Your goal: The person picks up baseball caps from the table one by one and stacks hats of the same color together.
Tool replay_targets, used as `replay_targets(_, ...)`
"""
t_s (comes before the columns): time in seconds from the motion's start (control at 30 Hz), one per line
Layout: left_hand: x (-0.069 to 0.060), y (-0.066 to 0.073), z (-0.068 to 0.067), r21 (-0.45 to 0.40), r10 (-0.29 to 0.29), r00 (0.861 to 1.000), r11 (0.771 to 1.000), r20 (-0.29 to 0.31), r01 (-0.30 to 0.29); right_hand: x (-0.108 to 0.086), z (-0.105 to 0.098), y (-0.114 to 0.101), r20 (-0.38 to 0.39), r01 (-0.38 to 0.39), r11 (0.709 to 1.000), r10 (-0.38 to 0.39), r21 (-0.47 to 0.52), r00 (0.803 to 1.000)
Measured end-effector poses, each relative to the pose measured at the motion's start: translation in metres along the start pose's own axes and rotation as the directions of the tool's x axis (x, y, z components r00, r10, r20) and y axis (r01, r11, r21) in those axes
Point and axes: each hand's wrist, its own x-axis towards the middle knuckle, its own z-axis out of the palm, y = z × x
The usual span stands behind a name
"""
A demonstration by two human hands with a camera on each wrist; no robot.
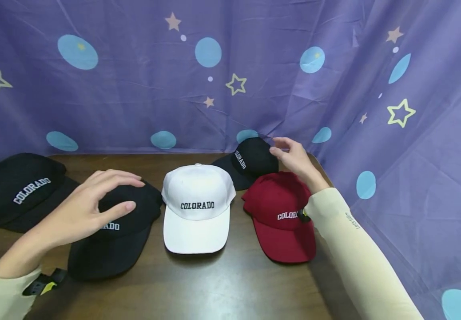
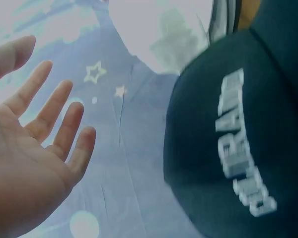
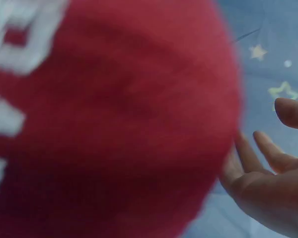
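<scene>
My left hand (image 1: 90, 204) hovers above a black baseball cap (image 1: 114, 249) with its fingers spread. In the left wrist view that hand (image 2: 35, 153) holds nothing, and the cap (image 2: 203, 148) is off to its side. My right hand (image 1: 292, 158) is at the back right, its loosely bent fingers beside a smaller-looking black cap (image 1: 256, 155); whether they touch it I cannot tell. Below the right wrist sits a red cap (image 1: 278, 191), its lettering partly covered by the sleeve. It fills much of the right wrist view, blurred, with the right hand (image 3: 273, 183) past its edge.
A white cap (image 1: 198, 191) stands mid-table, brim toward me. Another black cap (image 1: 22, 191) lies at the far left. All bear COLORADO lettering. A purple curtain (image 1: 134, 102) with stars and ovals hangs behind the brown table (image 1: 198, 284) and along its right side.
</scene>
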Motion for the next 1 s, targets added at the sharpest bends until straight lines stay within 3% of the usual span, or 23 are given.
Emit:
replay_targets(0.27, 0.009, 0.013, 0.028, -0.054, 0.026, 0.997, 0.998, 0.067, -0.022, 0.009, 0.002, 0.030, 0.061, -0.154, 0.980, 0.163, -0.125, 0.985)
replay_targets(0.4, 0.011, 0.015, 0.035, -0.071, 0.050, 0.996, 0.996, 0.079, -0.045, 0.013, 0.005, 0.036, 0.128, -0.213, 0.967, 0.231, -0.139, 0.964)
replay_targets(0.53, 0.012, 0.017, 0.038, -0.083, 0.051, 0.995, 0.996, 0.090, -0.044, 0.018, 0.010, 0.038, 0.178, -0.232, 0.964, 0.254, -0.134, 0.951)
replay_targets(0.7, 0.012, 0.017, 0.040, -0.091, 0.044, 0.995, 0.995, 0.094, -0.035, 0.020, 0.013, 0.040, 0.172, -0.223, 0.972, 0.233, -0.073, 0.957)
replay_targets(0.83, 0.012, 0.016, 0.039, -0.092, 0.040, 0.995, 0.995, 0.095, -0.031, 0.020, 0.013, 0.042, 0.097, -0.163, 0.987, 0.163, -0.006, 0.982)
replay_targets(1.0, 0.010, 0.013, 0.039, -0.089, 0.028, 0.995, 0.996, 0.092, -0.019, 0.021, 0.010, 0.038, 0.031, -0.080, 0.993, 0.078, 0.081, 0.996)
